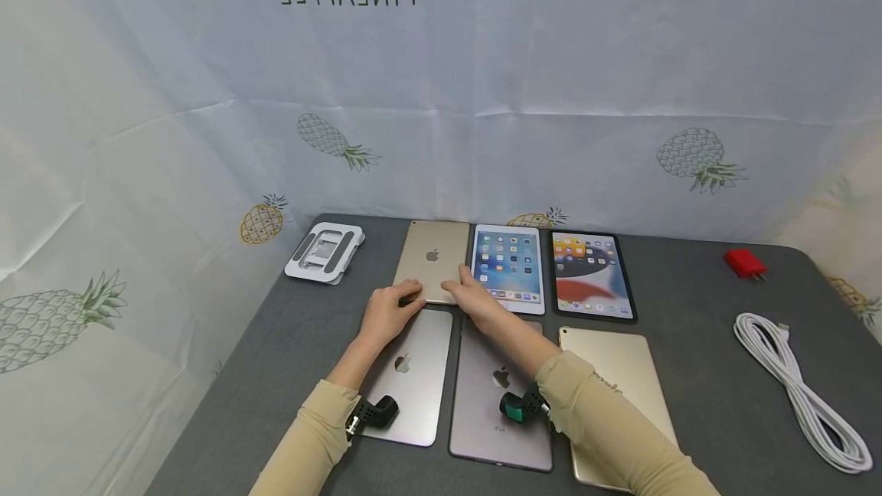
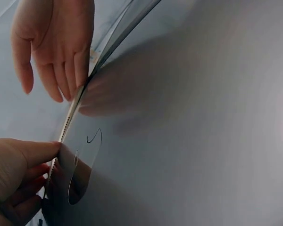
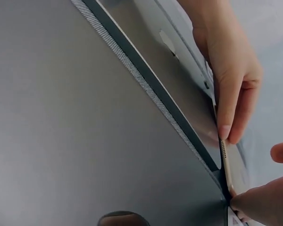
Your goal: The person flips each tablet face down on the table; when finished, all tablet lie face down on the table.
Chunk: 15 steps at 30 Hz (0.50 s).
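Observation:
A gold tablet [image 1: 423, 239] lies back-up in the far row. At its near left corner is my left hand [image 1: 384, 318], whose thumb and curled fingers pinch the edge in the left wrist view. My right hand [image 1: 482, 305] touches the same tablet near its near right corner, fingers fairly straight. Beneath the left forearm lies a silver tablet [image 1: 420, 373], which fills much of the left wrist view as a shiny back [image 2: 203, 141]. A grey tablet [image 1: 485, 427] lies under the right wrist. The right forearm partly hides another gold tablet [image 1: 620, 358].
Right of the far gold tablet lie a white tablet [image 1: 510, 262] and a black tablet [image 1: 594, 278], both with lit screens. A white folding stand [image 1: 324, 252] is at the back left. A red charger [image 1: 744, 262] and a coiled white cable [image 1: 802, 393] lie on the right.

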{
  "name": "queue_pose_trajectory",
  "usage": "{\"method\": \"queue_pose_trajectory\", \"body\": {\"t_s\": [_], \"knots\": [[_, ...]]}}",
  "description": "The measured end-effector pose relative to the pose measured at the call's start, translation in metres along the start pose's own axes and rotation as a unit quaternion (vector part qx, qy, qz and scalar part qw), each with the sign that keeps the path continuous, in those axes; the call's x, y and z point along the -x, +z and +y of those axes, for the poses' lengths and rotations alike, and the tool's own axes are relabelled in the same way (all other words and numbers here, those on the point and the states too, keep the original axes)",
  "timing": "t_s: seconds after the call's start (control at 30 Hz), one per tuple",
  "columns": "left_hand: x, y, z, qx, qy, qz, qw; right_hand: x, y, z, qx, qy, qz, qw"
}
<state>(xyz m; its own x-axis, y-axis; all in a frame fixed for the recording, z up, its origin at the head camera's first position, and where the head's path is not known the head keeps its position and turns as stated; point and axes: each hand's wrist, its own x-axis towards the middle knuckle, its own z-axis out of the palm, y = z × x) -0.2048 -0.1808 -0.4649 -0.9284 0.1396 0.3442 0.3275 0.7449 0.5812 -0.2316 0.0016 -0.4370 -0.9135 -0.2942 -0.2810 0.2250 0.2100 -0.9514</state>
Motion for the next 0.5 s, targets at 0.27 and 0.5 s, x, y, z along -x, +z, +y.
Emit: {"method": "queue_pose_trajectory", "body": {"t_s": [0.27,0.5], "knots": [[0.0002,-0.0006,-0.0001,0.0,-0.001,-0.004,1.0,-0.0006,0.004,0.0048,0.03,-0.013,0.017,0.9993],[-0.0002,0.0002,-0.0001,-0.003,-0.012,-0.01,0.9999,0.0018,0.0046,0.006,0.039,-0.027,0.024,0.9986]]}}
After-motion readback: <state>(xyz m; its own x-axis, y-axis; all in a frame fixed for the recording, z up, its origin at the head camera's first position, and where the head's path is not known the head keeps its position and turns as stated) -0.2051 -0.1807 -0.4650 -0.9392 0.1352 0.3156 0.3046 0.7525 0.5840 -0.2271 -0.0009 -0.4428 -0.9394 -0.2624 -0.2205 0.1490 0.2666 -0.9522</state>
